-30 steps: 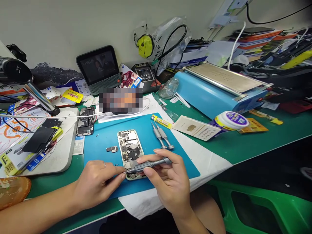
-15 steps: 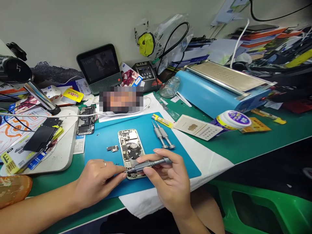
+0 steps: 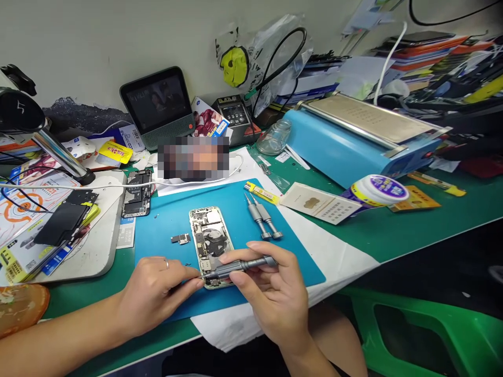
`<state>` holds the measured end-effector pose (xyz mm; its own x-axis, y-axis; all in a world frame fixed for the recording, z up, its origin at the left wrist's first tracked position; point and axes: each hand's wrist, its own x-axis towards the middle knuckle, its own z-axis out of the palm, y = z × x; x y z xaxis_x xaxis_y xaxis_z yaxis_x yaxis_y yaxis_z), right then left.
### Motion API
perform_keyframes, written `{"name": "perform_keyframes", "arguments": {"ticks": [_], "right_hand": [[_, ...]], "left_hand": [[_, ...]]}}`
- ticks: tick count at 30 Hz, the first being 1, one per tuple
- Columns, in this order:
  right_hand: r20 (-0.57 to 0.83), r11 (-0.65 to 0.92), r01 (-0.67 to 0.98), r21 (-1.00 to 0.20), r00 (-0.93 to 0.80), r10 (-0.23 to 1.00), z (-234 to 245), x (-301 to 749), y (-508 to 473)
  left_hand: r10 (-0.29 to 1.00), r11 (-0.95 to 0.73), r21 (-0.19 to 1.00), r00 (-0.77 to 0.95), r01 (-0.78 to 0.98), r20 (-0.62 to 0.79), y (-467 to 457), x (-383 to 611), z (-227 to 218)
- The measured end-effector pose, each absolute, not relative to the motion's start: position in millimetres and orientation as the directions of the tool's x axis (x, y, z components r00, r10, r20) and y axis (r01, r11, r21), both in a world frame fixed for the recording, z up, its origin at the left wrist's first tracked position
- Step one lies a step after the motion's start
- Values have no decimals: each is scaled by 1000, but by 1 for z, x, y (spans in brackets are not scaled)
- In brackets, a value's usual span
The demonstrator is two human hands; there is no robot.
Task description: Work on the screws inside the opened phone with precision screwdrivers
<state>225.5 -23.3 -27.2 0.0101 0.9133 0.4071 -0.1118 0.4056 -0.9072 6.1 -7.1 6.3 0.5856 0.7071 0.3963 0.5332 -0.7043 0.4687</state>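
An opened phone (image 3: 210,238) lies face down on a blue mat (image 3: 243,209), its insides showing. My right hand (image 3: 271,296) is closed round a grey screwdriver (image 3: 239,267), whose tip rests on the phone's near end. My left hand (image 3: 157,290), with a ring on one finger, pinches its fingertips at the screwdriver's tip by the phone's near left corner. A small loose part (image 3: 181,239) lies on the mat left of the phone. Two more grey screwdrivers (image 3: 262,220) lie to the phone's right.
A second opened phone (image 3: 137,193) and a white tray (image 3: 98,251) of parts lie at left. A blue machine (image 3: 353,141), a glue tub (image 3: 379,188), a small screen (image 3: 157,107) and a glass jar (image 3: 275,139) stand behind. A green chair (image 3: 432,335) is at lower right.
Both hands stay at the phone's near end with the screwdriver. Only the view has shifted slightly.
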Motion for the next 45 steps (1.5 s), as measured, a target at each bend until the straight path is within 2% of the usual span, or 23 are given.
{"name": "perform_keyframes", "arguments": {"ticks": [45], "right_hand": [[404,403,-115,-908,14,915,-26,224,-22]], "left_hand": [[688,-720,487,603,495,404,-6,6,5]]}}
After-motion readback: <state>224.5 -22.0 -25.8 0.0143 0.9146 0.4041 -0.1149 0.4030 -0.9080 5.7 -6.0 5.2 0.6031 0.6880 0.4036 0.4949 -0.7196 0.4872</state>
